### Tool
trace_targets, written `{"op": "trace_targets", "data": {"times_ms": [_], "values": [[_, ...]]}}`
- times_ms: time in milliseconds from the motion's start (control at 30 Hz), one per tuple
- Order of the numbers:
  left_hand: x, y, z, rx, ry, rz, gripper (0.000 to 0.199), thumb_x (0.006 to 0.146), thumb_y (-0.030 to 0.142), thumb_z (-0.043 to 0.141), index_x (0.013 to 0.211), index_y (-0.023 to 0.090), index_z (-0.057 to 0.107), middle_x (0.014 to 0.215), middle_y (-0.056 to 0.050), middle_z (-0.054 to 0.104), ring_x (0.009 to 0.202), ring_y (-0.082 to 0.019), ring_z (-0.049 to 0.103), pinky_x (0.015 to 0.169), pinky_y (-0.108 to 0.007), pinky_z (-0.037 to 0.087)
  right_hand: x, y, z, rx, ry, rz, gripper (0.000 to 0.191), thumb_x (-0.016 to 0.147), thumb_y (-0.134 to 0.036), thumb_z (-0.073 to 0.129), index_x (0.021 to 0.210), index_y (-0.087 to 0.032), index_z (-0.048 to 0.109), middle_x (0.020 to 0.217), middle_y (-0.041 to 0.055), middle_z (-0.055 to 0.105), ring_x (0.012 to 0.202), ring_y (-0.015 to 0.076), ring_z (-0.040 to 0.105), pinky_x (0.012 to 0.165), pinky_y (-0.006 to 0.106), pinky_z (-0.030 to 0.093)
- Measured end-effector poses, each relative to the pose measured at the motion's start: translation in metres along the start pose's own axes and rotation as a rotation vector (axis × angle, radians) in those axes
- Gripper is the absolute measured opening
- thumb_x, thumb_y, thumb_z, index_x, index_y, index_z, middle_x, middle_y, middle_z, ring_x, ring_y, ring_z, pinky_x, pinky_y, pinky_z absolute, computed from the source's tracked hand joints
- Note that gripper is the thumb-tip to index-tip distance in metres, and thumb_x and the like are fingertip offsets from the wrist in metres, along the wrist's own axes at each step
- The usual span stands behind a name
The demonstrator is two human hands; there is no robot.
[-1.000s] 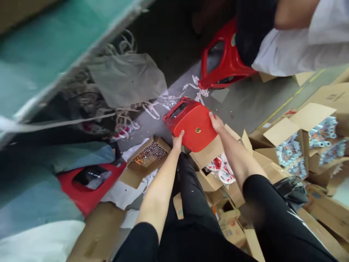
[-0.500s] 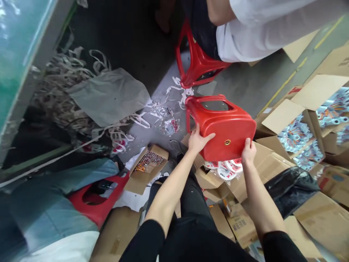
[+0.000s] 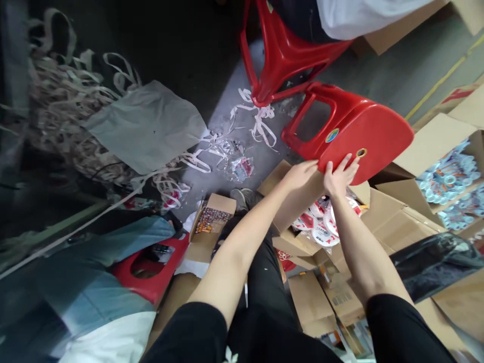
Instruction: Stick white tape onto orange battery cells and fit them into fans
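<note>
A red plastic stool (image 3: 378,131) is turned at an angle in front of me, its seat facing up toward me and a metal-ringed hole near the seat's middle. My right hand (image 3: 340,177) lies on the near left part of that seat, fingers spread. At the near left rim, my left hand (image 3: 302,174) reaches out with straight fingers touching the stool's edge; some of its fingers are hard to make out. Below the hands, a cardboard box (image 3: 298,244) holds round white and red packaged pieces (image 3: 323,234).
Another red stool (image 3: 282,55) with a person seated stands beyond mine. A person in jeans (image 3: 86,272) sits at left. White strips (image 3: 71,116) and a pale sheet (image 3: 147,126) cover the floor. Right are boxes of light-blue tubes (image 3: 449,174) and a black bag (image 3: 434,262).
The stool has shifted right and turned. My right hand has left its right edge and now rests on the seat's left part. My left hand has moved right along with the stool.
</note>
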State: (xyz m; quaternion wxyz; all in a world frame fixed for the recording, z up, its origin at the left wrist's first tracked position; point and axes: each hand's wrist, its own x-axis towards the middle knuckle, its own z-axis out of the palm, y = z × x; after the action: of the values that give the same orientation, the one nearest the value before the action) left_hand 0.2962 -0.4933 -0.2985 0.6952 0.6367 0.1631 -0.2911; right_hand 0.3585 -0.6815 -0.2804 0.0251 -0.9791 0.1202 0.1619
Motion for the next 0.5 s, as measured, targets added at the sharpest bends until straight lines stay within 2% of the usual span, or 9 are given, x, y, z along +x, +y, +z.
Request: {"op": "trace_targets", "data": {"times_ms": [33, 133, 200, 267, 333, 400, 467, 500], "values": [[-0.032, -0.014, -0.007, 0.008, 0.019, -0.15, 0.042, 0.109, 0.044, 0.048, 0.148, 0.034, 0.063, 0.158, 0.001, 0.058, 0.148, -0.019, 0.052, 0.124, -0.03, 0.039, 0.006, -0.013, 0.001, -0.008, -0.032, 0.029, 0.081, 0.103, -0.054, 0.044, 0.172, -0.023, 0.017, 0.179, 0.0147, 0.003, 0.165, 0.038, 0.004, 0.129, 0.067, 0.015], [-0.126, -0.07, -0.041, 0.082, 0.105, -0.461, 0.037, 0.109, 0.032, 0.047, 0.138, 0.023, 0.069, 0.138, -0.01, 0.071, 0.129, -0.026, 0.067, 0.112, -0.038, 0.052, 0.045, -0.041, -0.011, 0.02, -0.087, 0.126, 0.078, 0.106, -0.054, 0.037, 0.172, -0.016, 0.018, 0.178, 0.0204, 0.007, 0.164, 0.0419, 0.01, 0.129, 0.065, 0.018], [-0.178, -0.111, -0.068, 0.123, 0.165, -0.651, 0.032, 0.107, 0.034, 0.056, 0.133, 0.018, 0.068, 0.131, -0.013, 0.071, 0.121, -0.027, 0.069, 0.108, -0.047, 0.055, 0.073, -0.051, -0.025, 0.026, -0.116, 0.128, 0.077, 0.107, -0.054, 0.033, 0.171, -0.013, 0.021, 0.176, 0.0239, 0.011, 0.162, 0.0439, 0.016, 0.129, 0.062, 0.016], [-0.217, -0.145, -0.091, 0.141, 0.202, -0.795, 0.032, 0.104, 0.038, 0.064, 0.129, 0.019, 0.068, 0.131, -0.012, 0.069, 0.119, -0.025, 0.068, 0.104, -0.047, 0.057, 0.092, -0.056, -0.038, 0.014, -0.125, 0.118, 0.077, 0.108, -0.051, 0.028, 0.171, -0.008, 0.018, 0.176, 0.0273, 0.01, 0.162, 0.0438, 0.017, 0.13, 0.058, 0.013], [-0.245, -0.168, -0.108, 0.138, 0.22, -0.885, 0.031, 0.102, 0.04, 0.067, 0.126, 0.019, 0.068, 0.131, -0.01, 0.067, 0.117, -0.024, 0.067, 0.101, -0.044, 0.059, 0.094, -0.062, -0.049, -0.002, -0.124, 0.117, 0.076, 0.108, -0.044, 0.028, 0.169, 0.0, 0.018, 0.173, 0.0337, 0.011, 0.162, 0.0438, 0.016, 0.13, 0.058, 0.011], [-0.259, -0.182, -0.12, 0.129, 0.238, -0.921, 0.03, 0.102, 0.039, 0.068, 0.124, 0.019, 0.068, 0.129, -0.009, 0.067, 0.115, -0.024, 0.068, 0.098, -0.042, 0.06, 0.082, -0.074, -0.053, -0.015, -0.094, 0.1, 0.074, 0.106, -0.037, 0.035, 0.166, 0.005, 0.024, 0.171, 0.0373, 0.01, 0.163, 0.0433, 0.012, 0.13, 0.059, 0.009], [-0.253, -0.194, -0.131, 0.123, 0.28, -0.898, 0.033, 0.101, 0.039, 0.068, 0.127, 0.017, 0.067, 0.127, -0.009, 0.068, 0.112, -0.024, 0.068, 0.095, -0.043, 0.061, 0.063, -0.094, -0.043, 0.001, -0.038, 0.016, 0.07, 0.103, -0.034, 0.043, 0.164, -0.001, 0.031, 0.172, 0.0332, 0.015, 0.163, 0.0393, 0.014, 0.131, 0.057, 0.011], [-0.242, -0.2, -0.138, 0.122, 0.313, -0.862, 0.035, 0.102, 0.039, 0.068, 0.128, 0.016, 0.066, 0.127, -0.01, 0.067, 0.111, -0.023, 0.069, 0.094, -0.043, 0.061, 0.055, -0.108, -0.03, 0.023, -0.052, -0.063, 0.067, 0.102, -0.034, 0.044, 0.162, -0.005, 0.035, 0.171, 0.0295, 0.021, 0.162, 0.0356, 0.02, 0.132, 0.054, 0.015]]}}
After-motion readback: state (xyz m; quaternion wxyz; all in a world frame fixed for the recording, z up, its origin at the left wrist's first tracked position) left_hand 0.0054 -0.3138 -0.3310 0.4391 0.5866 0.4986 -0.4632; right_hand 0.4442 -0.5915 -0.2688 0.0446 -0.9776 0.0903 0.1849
